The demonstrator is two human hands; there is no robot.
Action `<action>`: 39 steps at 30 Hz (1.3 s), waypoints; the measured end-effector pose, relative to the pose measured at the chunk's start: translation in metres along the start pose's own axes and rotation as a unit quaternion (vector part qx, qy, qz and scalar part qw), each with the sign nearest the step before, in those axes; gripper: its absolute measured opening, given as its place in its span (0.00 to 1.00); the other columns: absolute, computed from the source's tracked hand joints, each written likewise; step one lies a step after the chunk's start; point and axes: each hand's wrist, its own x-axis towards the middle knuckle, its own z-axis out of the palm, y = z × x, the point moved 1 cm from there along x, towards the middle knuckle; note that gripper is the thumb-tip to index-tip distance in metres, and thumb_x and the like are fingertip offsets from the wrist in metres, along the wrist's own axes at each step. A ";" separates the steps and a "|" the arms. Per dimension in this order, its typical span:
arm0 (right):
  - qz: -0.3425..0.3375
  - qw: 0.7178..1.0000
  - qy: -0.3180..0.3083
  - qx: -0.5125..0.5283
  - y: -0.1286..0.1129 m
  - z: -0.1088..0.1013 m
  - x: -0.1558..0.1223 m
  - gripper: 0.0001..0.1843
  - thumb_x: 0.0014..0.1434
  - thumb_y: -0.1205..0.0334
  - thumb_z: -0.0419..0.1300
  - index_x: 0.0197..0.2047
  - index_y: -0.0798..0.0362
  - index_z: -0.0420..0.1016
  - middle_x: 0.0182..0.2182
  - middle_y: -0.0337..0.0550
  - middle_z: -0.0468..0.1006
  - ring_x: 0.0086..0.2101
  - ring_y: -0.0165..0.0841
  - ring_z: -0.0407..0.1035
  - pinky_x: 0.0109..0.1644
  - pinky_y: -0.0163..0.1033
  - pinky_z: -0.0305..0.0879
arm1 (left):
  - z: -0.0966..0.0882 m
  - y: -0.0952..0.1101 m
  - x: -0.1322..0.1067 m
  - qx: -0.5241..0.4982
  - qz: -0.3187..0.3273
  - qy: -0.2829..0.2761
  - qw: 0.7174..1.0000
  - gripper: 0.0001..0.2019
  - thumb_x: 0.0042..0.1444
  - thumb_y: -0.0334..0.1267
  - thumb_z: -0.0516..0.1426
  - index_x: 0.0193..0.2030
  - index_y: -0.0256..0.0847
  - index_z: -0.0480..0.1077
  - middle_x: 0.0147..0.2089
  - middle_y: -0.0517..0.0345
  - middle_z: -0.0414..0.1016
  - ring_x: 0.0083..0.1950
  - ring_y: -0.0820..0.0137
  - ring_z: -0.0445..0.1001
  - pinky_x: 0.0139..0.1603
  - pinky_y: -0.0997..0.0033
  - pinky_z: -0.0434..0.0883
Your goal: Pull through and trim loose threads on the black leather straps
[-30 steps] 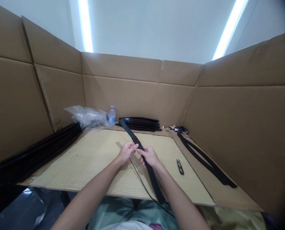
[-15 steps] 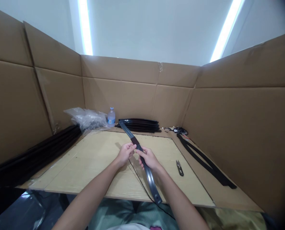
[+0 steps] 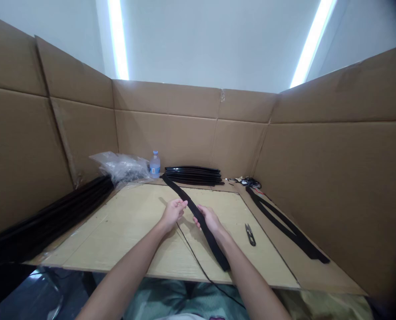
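A long black strip (image 3: 184, 199) runs slantwise across the pale wooden board (image 3: 134, 222), from the far stack toward me. My right hand (image 3: 208, 218) is closed round its middle. My left hand (image 3: 173, 211) sits just left of the strip with its fingers curled in a pinch at the strip's edge; what they hold is too small to make out. A thin black cord (image 3: 193, 249) trails from under my hands toward my lap.
A stack of black strips (image 3: 194, 174) lies at the back, with a water bottle (image 3: 155, 164) and a plastic bag (image 3: 123, 165) to its left. Long black strips (image 3: 48, 218) line the left side. Snips (image 3: 250, 234) and two more strips (image 3: 284, 224) lie right. Cardboard walls (image 3: 334, 178) enclose everything.
The strip has turned in my right hand from its glossy side to a flat matt side, and its far end has swung a little left. My hands have drawn slightly apart.
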 end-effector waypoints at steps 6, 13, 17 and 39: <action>-0.029 0.998 -0.045 0.015 -0.002 -0.002 -0.003 0.17 0.52 0.52 0.58 0.33 0.59 0.73 0.20 0.38 0.69 0.18 0.24 0.59 0.20 0.30 0.54 | -0.003 -0.002 0.002 -0.025 -0.050 -0.027 0.998 0.20 0.50 0.51 0.58 0.24 0.39 0.55 0.17 0.71 0.48 0.15 0.83 0.42 0.15 0.79 0.37; -0.012 0.997 -0.074 -0.002 -0.001 -0.002 -0.010 0.31 0.49 0.55 0.65 0.56 0.54 0.66 0.23 0.35 0.69 0.19 0.23 0.59 0.20 0.29 0.58 | -0.003 -0.001 0.000 -0.054 -0.055 -0.052 0.996 0.19 0.49 0.49 0.60 0.26 0.38 0.57 0.17 0.73 0.46 0.15 0.84 0.42 0.15 0.80 0.40; 0.040 0.988 -0.151 -0.015 -0.004 -0.003 -0.019 0.32 0.49 0.54 0.65 0.55 0.56 0.64 0.21 0.37 0.70 0.17 0.26 0.63 0.15 0.29 0.59 | -0.009 0.003 0.001 -0.082 -0.046 -0.058 0.994 0.21 0.49 0.50 0.60 0.24 0.39 0.53 0.17 0.73 0.43 0.16 0.83 0.40 0.15 0.80 0.40; -0.068 0.943 -0.025 -0.325 0.006 -0.017 -0.009 0.14 0.48 0.54 0.61 0.29 0.59 0.72 0.24 0.38 0.71 0.25 0.28 0.61 0.28 0.31 0.54 | -0.067 -0.007 0.021 -0.023 -0.081 0.057 0.995 0.21 0.48 0.50 0.60 0.26 0.42 0.51 0.18 0.71 0.49 0.14 0.84 0.44 0.14 0.80 0.40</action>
